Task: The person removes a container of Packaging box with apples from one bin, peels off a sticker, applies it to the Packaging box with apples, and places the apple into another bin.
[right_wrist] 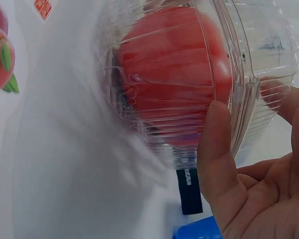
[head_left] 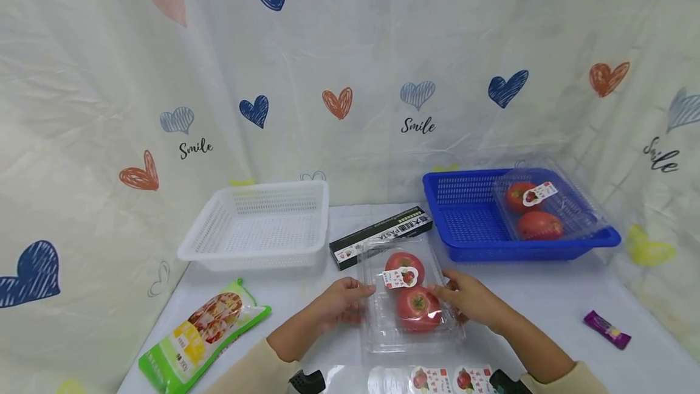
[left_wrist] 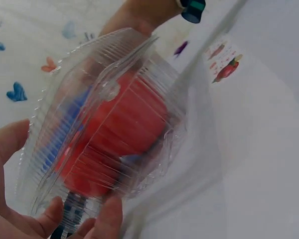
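Note:
A clear plastic clamshell box (head_left: 378, 330) is held between both hands at the middle of the table. Inside it are two red apples, a far one (head_left: 406, 258) and a near one (head_left: 418, 310); a white fruit label (head_left: 395, 279) is on the lid over the far apple. My left hand (head_left: 346, 301) grips the left side of the box, fingers and thumb (left_wrist: 109, 216) at its edge. On the opposite side, my right hand (head_left: 469, 298) pinches the rim. The right wrist view shows the lid and base edges close together near that hand (right_wrist: 259, 194).
Behind the box lies a black pasta carton (head_left: 350, 254). A white basket (head_left: 251, 260) stands back left; a blue basket (head_left: 508, 252) back right holds another labelled apple box (head_left: 576, 224). A green food bag (head_left: 175, 369), a purple wrapped snack (head_left: 607, 329) and a label sheet (head_left: 401, 379) lie nearer.

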`<state>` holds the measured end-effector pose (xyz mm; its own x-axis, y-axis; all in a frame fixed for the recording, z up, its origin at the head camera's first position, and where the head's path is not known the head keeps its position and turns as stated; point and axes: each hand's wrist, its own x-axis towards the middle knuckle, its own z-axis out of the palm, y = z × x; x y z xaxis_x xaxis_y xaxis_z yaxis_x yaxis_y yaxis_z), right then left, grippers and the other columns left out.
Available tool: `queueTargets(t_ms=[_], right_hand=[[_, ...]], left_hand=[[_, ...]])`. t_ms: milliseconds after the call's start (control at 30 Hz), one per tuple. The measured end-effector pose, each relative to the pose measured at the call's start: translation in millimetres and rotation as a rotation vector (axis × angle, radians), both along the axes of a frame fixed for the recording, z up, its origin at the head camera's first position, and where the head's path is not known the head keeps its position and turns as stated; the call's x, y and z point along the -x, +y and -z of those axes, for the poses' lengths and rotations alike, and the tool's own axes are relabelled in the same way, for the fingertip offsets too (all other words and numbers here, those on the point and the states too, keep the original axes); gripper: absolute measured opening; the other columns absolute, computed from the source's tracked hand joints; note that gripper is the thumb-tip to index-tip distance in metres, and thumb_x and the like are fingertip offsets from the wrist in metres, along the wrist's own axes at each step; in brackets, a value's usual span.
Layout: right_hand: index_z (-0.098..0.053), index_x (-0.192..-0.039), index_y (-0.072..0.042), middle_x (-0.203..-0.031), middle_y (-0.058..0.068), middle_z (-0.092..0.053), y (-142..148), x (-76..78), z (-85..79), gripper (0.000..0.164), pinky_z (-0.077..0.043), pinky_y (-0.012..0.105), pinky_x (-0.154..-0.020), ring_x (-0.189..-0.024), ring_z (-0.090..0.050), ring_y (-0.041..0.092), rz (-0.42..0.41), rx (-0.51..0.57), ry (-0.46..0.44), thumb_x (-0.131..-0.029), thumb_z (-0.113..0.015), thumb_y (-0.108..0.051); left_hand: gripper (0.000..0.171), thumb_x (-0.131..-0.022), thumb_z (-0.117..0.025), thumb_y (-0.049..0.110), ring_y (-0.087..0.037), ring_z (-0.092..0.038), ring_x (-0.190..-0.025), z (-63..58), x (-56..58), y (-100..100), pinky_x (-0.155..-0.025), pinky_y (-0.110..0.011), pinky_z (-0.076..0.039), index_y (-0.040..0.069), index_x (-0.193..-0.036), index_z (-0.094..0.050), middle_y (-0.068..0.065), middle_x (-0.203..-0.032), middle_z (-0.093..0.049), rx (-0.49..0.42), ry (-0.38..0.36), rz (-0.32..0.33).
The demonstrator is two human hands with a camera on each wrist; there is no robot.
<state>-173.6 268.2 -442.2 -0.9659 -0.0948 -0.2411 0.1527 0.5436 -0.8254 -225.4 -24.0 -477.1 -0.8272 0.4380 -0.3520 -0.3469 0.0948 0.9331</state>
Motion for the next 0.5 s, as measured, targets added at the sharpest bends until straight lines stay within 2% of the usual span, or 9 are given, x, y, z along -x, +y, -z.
queueTargets(t_ms=[100, 233, 367, 500], right_hand=[[-0.026, -0.143, 0.016, -0.108, 0.017, -0.058, 1.0, -0.4, 0.3, 0.086, -0.057, 0.040, -0.062, -0.086, -0.059, 0.023, -0.008, 0.061, -0.017, -0.093, -0.063, -0.044], [-0.026, -0.143, 0.015, -0.105, 0.015, -0.058, -0.1, -1.2, -1.0, 0.087, -0.057, 0.040, -0.064, -0.083, -0.058, 0.023, 0.001, 0.080, -0.028, -0.092, -0.065, -0.043], [-0.027, -0.145, 0.011, -0.109, 0.015, -0.055, -1.5, -1.5, -5.3, 0.089, -0.057, 0.038, -0.067, -0.091, -0.056, 0.024, 0.012, 0.063, -0.012, -0.089, -0.067, -0.045], [-0.027, -0.147, 0.007, -0.119, 0.018, -0.054, -3.0, -1.4, -16.2, 0.088, -0.057, 0.038, -0.071, -0.100, -0.058, 0.025, 0.004, 0.051, 0.017, -0.090, -0.065, -0.048]], left_hand=[[0.037, -0.087, -0.073, 0.036, -0.017, -0.058, -0.072, -4.4, -5.6, 2.9, -0.065, -0.033, -0.057, 0.005, -0.097, -0.053, -0.007, -0.088, -0.059, 0.023, 0.029, -0.008], [0.038, -0.087, -0.073, 0.036, -0.019, -0.053, -0.074, -11.8, -6.8, 4.8, -0.060, -0.031, -0.055, 0.008, -0.095, -0.048, -0.008, -0.091, -0.053, 0.045, 0.072, -0.028], [0.038, -0.087, -0.072, 0.034, -0.025, -0.061, -0.084, -18.9, -3.5, 4.4, -0.062, -0.033, -0.055, 0.009, -0.101, -0.047, -0.014, -0.105, -0.057, 0.058, 0.076, -0.019], [0.031, -0.087, -0.067, 0.028, -0.032, -0.068, -0.092, -24.5, 2.8, -0.1, -0.064, -0.031, -0.054, 0.008, -0.105, -0.051, -0.017, -0.115, -0.059, 0.019, 0.041, -0.004]])
